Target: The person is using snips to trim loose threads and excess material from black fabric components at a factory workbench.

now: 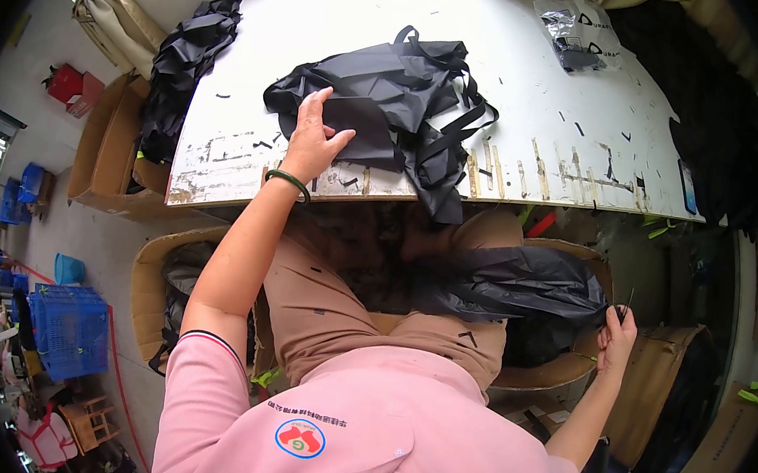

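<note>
My left hand (313, 145) lies on a crumpled black fabric piece (374, 87) with straps, on the white table (262, 24). Its fingers are stretched and the thumb stands apart. Part of this fabric hangs over the table's near edge. Off to the right, below table height, my right hand (615, 340) is closed at the end of another black fabric piece (528, 281). That piece stretches from my lap over an open carton. A thin pointed tip, like that of thread snips, sticks up from the right hand; the rest of it is hidden.
Black fabric heaps lie at the table's left (191, 71) and right (723, 113). A clear plastic bag (577, 29) sits at the far right. Dark scraps dot the tabletop. Cartons (154, 280) flank my legs; blue crates (69, 327) stand on the left floor.
</note>
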Demonstrator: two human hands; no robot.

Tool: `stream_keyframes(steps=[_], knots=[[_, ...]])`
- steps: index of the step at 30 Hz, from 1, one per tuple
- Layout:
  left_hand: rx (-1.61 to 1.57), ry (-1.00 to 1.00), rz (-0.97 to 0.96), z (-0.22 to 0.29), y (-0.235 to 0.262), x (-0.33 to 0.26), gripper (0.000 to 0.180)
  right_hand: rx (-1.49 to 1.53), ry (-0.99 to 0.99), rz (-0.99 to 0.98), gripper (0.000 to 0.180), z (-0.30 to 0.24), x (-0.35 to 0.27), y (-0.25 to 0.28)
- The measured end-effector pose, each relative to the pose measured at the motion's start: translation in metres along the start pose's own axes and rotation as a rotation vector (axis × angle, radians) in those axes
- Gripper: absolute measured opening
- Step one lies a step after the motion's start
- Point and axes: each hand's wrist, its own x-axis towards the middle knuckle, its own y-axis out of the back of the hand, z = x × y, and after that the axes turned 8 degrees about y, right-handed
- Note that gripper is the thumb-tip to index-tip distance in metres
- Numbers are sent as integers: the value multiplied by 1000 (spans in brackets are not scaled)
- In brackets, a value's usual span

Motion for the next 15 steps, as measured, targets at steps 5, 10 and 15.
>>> stream_keyframes(steps=[5,10,15], knots=[[191,-115,-15,-40,-9,37,19,-1151,61,161,36,150,-12,148],[-326,-163,150,-27,13,17,5,-927,189,148,26,122,-11,92],[-972,-361,317,38,95,-6,14,-556,368,-28,21,34,21,-33]])
